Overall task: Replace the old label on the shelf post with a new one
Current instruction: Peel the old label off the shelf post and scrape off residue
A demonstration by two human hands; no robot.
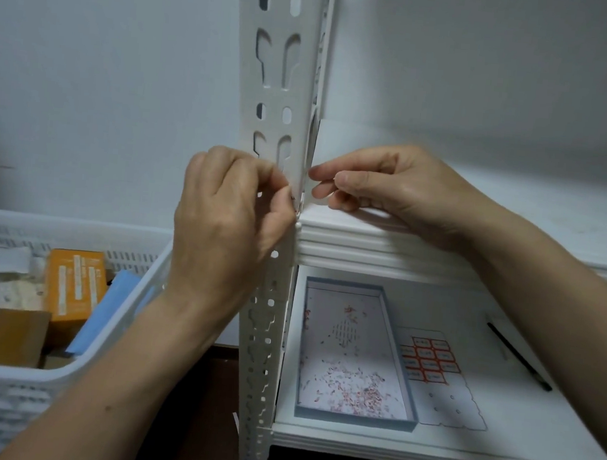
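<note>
Left hand [231, 201] pinches its grip on a tiny red-edged label [293, 197] at the shelf post's [278, 81] edge. Right hand's [383, 185] grip is pinched together just beside the post; whether it holds anything, I cannot tell. Beyond, a sheet of red-bordered labels [430, 360] lies on the lower shelf [534, 426], its print too small to read.

Matt white painted metal for the shelf post [282, 81], smooth round the punched slots. Perforated white plastic for the basket [4, 405] (faintly glossy), plain cardboard for the orange box [74, 290]. Thin paper for the label sheet [430, 362].
</note>
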